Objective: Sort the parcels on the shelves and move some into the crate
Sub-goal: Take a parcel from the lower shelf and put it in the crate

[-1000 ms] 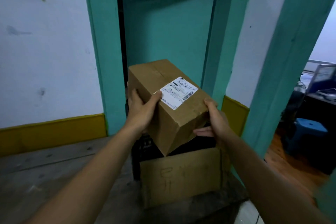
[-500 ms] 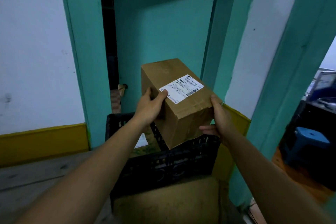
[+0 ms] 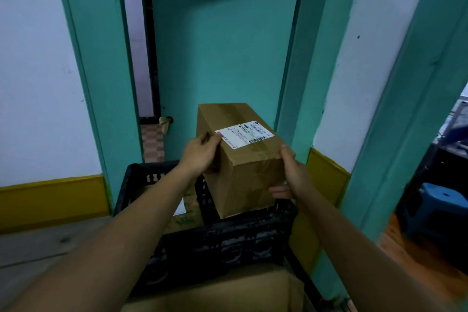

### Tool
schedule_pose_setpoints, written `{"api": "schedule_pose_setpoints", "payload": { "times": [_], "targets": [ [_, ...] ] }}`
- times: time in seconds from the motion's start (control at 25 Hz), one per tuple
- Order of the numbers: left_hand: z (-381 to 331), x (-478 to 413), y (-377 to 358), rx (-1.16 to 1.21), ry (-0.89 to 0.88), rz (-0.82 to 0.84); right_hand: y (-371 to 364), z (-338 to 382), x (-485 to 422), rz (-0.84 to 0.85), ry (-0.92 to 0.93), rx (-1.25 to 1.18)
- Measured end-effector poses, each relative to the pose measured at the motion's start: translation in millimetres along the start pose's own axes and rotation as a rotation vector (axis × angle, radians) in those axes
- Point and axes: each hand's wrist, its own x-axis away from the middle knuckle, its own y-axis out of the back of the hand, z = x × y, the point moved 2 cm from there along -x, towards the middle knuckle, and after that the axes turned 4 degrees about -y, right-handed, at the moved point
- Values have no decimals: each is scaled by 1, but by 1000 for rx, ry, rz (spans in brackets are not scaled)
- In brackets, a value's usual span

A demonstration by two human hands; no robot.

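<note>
I hold a brown cardboard parcel [image 3: 247,159] with a white shipping label on top between both hands. My left hand [image 3: 201,152] grips its left side, thumb near the label. My right hand [image 3: 291,177] clasps its right side, fingers curled under the lower corner. The parcel hangs tilted over the right part of a black plastic crate [image 3: 228,238] on the floor. Inside the crate's left part lies a flat parcel with a white label [image 3: 181,206], partly hidden by my left forearm.
A cardboard sheet [image 3: 222,289] leans against the crate's near side. Teal door frames [image 3: 98,71] and a teal door stand behind it. White walls with a yellow skirting [image 3: 50,200] flank the crate. A blue stool [image 3: 435,208] stands at the right.
The parcel has moved forward and lower, and now hangs over the crate's right part. The view has closed in on the crate. Both hands keep the same grip.
</note>
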Motion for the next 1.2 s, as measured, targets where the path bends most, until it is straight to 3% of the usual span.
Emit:
{"api": "schedule_pose_setpoints", "payload": {
  "times": [0.76,0.96,1.2],
  "targets": [
    [83,6,-2,-68,166,15,-19,-41,-10,69,12,303],
    [102,6,-1,-189,156,20,-24,-52,-26,54,49,513],
    [133,6,1,-430,193,28,-35,-61,-39,223,62,700]
  ]
}}
